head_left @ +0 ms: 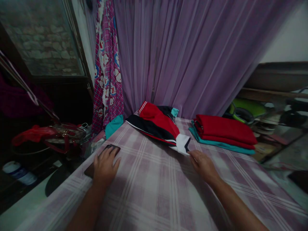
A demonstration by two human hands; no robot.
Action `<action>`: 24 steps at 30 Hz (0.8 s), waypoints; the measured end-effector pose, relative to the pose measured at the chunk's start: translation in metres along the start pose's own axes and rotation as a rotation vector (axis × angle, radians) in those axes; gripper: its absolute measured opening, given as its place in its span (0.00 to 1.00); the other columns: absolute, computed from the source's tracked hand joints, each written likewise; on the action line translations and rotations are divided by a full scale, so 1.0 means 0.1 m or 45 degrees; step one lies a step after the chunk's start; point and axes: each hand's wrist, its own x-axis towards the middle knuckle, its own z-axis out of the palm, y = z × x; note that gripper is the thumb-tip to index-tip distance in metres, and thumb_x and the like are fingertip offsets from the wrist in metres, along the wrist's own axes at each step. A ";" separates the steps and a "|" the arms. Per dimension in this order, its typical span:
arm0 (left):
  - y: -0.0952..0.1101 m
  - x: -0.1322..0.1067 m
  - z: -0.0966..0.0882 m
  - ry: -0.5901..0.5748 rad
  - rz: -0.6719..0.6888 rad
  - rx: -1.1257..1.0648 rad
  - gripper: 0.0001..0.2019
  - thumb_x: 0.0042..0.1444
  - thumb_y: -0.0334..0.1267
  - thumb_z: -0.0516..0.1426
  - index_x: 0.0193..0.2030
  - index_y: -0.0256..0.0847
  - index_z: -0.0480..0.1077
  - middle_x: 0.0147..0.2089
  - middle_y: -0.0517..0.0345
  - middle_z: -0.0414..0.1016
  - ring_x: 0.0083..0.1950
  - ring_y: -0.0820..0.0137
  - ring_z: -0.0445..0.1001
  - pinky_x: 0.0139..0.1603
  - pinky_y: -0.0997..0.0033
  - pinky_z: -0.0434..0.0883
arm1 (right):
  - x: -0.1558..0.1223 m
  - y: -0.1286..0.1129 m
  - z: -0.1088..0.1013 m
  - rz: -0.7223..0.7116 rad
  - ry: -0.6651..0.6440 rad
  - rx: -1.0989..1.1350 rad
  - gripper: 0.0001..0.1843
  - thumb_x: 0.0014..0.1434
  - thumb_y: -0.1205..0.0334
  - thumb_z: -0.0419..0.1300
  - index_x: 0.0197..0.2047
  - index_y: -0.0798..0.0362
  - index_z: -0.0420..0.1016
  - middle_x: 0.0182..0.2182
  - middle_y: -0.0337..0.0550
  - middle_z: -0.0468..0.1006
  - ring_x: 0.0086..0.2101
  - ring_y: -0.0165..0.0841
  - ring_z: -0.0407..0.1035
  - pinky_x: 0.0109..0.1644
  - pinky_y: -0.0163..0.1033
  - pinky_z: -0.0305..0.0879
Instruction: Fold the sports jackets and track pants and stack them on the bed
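My right hand pinches the white end of a red, navy and white garment and lifts that corner a little off the cloth. The rest of the garment lies bunched toward the curtain, with white stripes along its edges. On the left, my left hand rests with spread fingers on a dark phone-like slab, covering most of it. Both lie on a plaid cloth in pale purple and white.
A folded red and teal stack sits at the right. Purple curtains hang behind, beside a patterned pink cloth. Teal fabric lies at the left edge. Beyond that edge are a red bicycle-like frame and a white container.
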 end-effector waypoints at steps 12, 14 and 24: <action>0.66 -0.01 0.31 -0.251 0.392 -0.751 0.25 0.52 0.47 0.61 0.58 0.50 0.73 0.69 0.48 0.63 0.72 0.51 0.54 0.72 0.48 0.38 | -1.61 1.27 -0.46 0.632 0.149 0.035 0.24 0.49 0.49 0.53 0.44 0.48 0.80 0.44 0.50 0.81 0.44 0.47 0.76 0.45 0.50 0.73; 0.78 0.06 0.36 -0.342 0.399 -0.802 0.20 0.51 0.49 0.62 0.51 0.51 0.76 0.66 0.50 0.68 0.71 0.51 0.56 0.72 0.47 0.38 | -1.58 1.17 -0.38 0.477 0.118 0.022 0.27 0.47 0.54 0.54 0.49 0.48 0.79 0.53 0.50 0.78 0.51 0.47 0.73 0.54 0.51 0.70; 0.98 0.28 0.04 -0.343 0.298 -0.698 0.14 0.60 0.48 0.48 0.38 0.46 0.72 0.35 0.54 0.78 0.40 0.60 0.77 0.47 0.64 0.68 | -1.36 0.79 -0.76 0.472 -0.149 0.521 0.24 0.56 0.45 0.51 0.41 0.50 0.82 0.42 0.48 0.83 0.45 0.46 0.75 0.51 0.48 0.70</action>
